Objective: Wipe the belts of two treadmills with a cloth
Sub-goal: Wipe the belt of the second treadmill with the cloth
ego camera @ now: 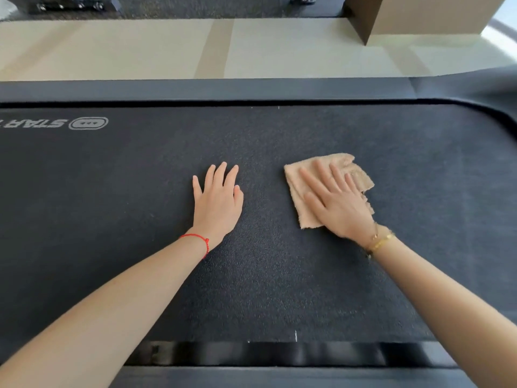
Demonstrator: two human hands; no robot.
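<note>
A dark, textured treadmill belt [265, 275] fills most of the head view, running left to right, with a grey side rail [195, 89] along its far edge and a glossy black strip [265, 354] along its near edge. A pale logo [88, 123] with partial lettering is printed on the belt at far left, reading upside down from this side. The right hand [338, 203] lies flat on a beige cloth [333, 189], fingers straight and slightly spread, palm pressing the fabric down onto the belt right of centre; no finger curls round the cloth. The cloth is rumpled, its edges showing beyond the fingertips and on both sides of the hand. A gold bracelet [377, 242] sits on the right wrist. The left hand [218, 200] rests flat on the bare belt near the centre, fingers straight and close together, holding nothing, well apart from the cloth. A red string [197, 240] circles the left wrist. Beyond the rail lies light flooring [167, 49], with a cardboard box [419, 15] at far right.
</note>
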